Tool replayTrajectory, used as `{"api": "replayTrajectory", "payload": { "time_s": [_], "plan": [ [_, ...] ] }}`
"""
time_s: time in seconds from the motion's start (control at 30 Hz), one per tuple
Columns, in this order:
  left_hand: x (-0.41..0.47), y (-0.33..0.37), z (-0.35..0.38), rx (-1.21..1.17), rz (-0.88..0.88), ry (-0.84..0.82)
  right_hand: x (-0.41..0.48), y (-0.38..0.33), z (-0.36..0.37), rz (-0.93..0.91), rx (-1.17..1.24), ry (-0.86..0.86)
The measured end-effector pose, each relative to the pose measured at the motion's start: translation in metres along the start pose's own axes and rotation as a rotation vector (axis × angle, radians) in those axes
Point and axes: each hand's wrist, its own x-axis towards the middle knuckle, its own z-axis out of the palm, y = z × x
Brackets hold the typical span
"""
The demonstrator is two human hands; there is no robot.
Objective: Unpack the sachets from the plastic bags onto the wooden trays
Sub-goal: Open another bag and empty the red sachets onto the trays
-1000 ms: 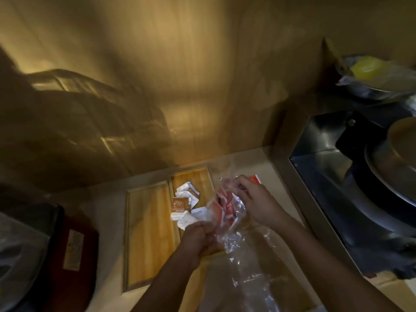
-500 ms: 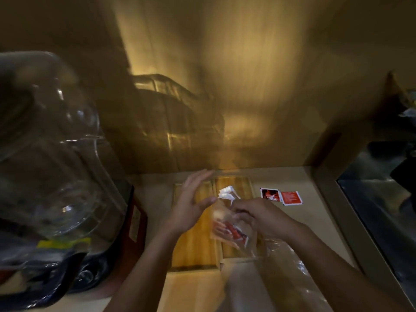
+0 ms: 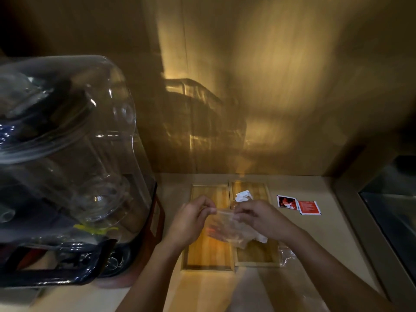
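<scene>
Two wooden trays lie side by side on the counter, the left tray (image 3: 208,255) and the right tray (image 3: 258,255). Above them both my hands pinch the top edge of a small clear plastic bag (image 3: 227,229) with red sachets blurred inside. My left hand (image 3: 191,221) grips its left corner, my right hand (image 3: 261,218) its right corner. White sachets (image 3: 243,195) lie at the far end of the right tray, and another white one (image 3: 261,238) shows under my right wrist. Two red sachets (image 3: 298,204) lie on the counter to the right of the trays.
A large clear water bottle (image 3: 67,154) on a dark stand fills the left side. A wooden wall rises behind the counter. A dark recessed surface (image 3: 391,212) borders the right. An empty clear bag (image 3: 286,255) lies at the right tray's near corner.
My left hand, open above the left tray half a second ago, has come down and pinched the bag's top edge. The view has swung left since a second ago.
</scene>
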Motion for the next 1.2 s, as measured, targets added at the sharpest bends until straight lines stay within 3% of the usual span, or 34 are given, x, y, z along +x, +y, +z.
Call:
{"api": "replayTrajectory", "payload": {
  "time_s": [0.23, 0.3, 0.43, 0.57, 0.7, 0.8, 0.83, 1.0, 1.2],
  "plan": [
    [-0.003, 0.008, -0.017, 0.348, 0.082, -0.223, 0.011, -0.015, 0.005, -0.116, -0.160, -0.030],
    [-0.002, 0.012, -0.020, 0.388, 0.009, -0.287, 0.018, -0.023, 0.003, -0.153, -0.256, -0.014],
    [0.000, 0.017, -0.024, 0.226, -0.250, -0.384, 0.031, -0.031, 0.010, -0.224, -0.404, 0.080],
    [-0.006, 0.006, -0.025, -0.047, -0.434, -0.238, 0.041, -0.031, 0.022, -0.274, -0.431, 0.148],
    [-0.015, -0.001, -0.020, -0.287, -0.563, -0.068, 0.040, -0.031, 0.040, -0.243, -0.515, 0.436],
    [-0.016, -0.002, -0.017, -0.453, -0.668, 0.019, 0.034, -0.032, 0.056, -0.212, -0.355, 0.602],
    [-0.016, -0.002, -0.017, -0.492, -0.696, 0.045, 0.032, -0.034, 0.057, -0.176, -0.253, 0.591],
    [-0.014, -0.003, -0.014, -0.569, -0.699, 0.096, 0.024, -0.037, 0.062, 0.104, 0.372, 0.150],
    [-0.008, -0.003, -0.010, -0.710, -0.708, 0.072, 0.022, -0.037, 0.064, 0.103, 0.463, -0.025]
  ]
}}
